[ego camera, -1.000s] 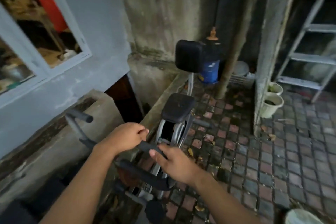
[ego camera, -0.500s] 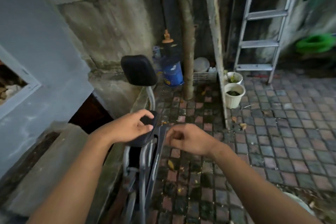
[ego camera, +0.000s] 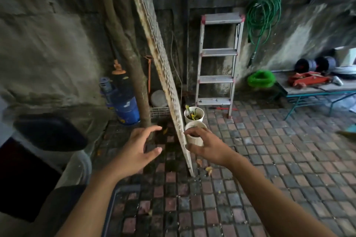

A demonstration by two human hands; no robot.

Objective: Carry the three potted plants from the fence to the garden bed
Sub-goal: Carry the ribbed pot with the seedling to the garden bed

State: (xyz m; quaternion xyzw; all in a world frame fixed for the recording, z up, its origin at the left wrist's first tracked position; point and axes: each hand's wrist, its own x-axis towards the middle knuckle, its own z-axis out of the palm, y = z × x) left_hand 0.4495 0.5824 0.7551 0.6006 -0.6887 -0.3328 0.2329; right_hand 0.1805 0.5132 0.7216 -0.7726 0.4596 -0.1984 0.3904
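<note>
Two white pots stand on the brick paving beside a leaning white wire fence panel (ego camera: 159,59). The far pot (ego camera: 194,115) holds a small yellow-green plant. The near pot (ego camera: 195,134) is partly covered by my right hand (ego camera: 207,146), which hovers in front of it with fingers curled apart and holds nothing. My left hand (ego camera: 139,150) is spread open in the air on the left side of the panel. A third pot is not in view.
A tree trunk (ego camera: 133,75) and a blue gas cylinder (ego camera: 125,106) stand left of the panel. A stepladder (ego camera: 217,63) leans on the wall behind the pots. A black padded seat (ego camera: 50,134) sits at the left. A bench with tools (ego camera: 312,86) is at right.
Both hands have let go of the black exercise machine and lifted free. The view has swung right, and the fence panel and the two pots are now closer and centred.
</note>
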